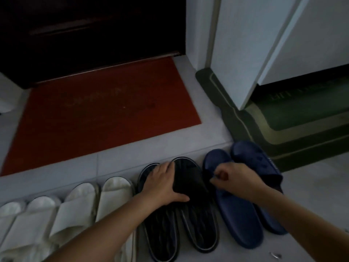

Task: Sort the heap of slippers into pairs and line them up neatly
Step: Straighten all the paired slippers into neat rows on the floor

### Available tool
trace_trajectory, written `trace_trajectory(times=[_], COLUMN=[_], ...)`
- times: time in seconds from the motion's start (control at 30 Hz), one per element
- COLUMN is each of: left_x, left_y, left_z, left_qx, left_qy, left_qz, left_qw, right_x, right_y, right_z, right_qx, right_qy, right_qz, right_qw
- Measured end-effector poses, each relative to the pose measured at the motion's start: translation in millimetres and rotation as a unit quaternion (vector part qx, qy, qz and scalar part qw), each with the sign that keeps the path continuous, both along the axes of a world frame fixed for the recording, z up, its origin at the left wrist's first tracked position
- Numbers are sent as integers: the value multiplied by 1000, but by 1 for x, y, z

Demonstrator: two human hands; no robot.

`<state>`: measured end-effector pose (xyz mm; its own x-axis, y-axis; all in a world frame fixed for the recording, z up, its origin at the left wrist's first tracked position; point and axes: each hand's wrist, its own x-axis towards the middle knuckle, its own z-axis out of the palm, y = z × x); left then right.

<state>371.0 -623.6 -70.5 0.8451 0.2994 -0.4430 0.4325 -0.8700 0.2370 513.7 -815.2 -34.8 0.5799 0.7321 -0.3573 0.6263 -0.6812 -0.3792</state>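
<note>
Under the left hand point(166, 183): black slippers point(198, 224), paired on the floor point(122, 163); fingers spread flat on the straps.
Right hand point(234, 179): curled just beside it, against the blue slippers point(239, 214); what it pinches, I cannot tell.
Risk: a sideways shove could skew the blue slippers out of line.
</note>
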Motion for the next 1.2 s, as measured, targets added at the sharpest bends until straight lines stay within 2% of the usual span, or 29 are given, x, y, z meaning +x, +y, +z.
trace_trajectory(times=[0.1, 0.17, 0.33, 0.47, 0.57, 0.7, 0.83, 0.93, 1.1, 1.2], left_x=[-36, -48, -54, -57, -71, -122, -185, -217, -226, -221], left_y=[30, 37, 34, 32, 51, 107, 151, 159, 168, 174], left_z=[-5, -12, -24, -24, -8, 33, 54, 42, 16, 12], left_qx=[6, 6, 29, 12, 7, 69, 133, 138, 63, 57], left_qy=[61, 81, 26, 20, 46, 109, 188, 209, 139, 127], left_qz=[32, 27, 32, 43, 18, -26, -56, -16, 91, 97], left_qw=[998, 996, 999, 999, 999, 991, 971, 968, 984, 986], right_x=[-26, -38, -38, -35, -45, -86, -143, -173, -179, -179], right_y=[37, 52, 69, 69, 79, 124, 178, 202, 213, 213], right_z=[-14, -28, -43, -47, -43, -29, -29, -39, -49, -55], right_qx=[-85, -125, -89, -97, -112, -63, -53, -74, -72, -63], right_qy=[8, -12, -55, -43, -51, 11, 0, -20, -32, -41], right_qz=[163, 215, 208, 201, 219, 255, 352, 384, 364, 360], right_qw=[983, 968, 973, 974, 968, 965, 935, 920, 928, 930])
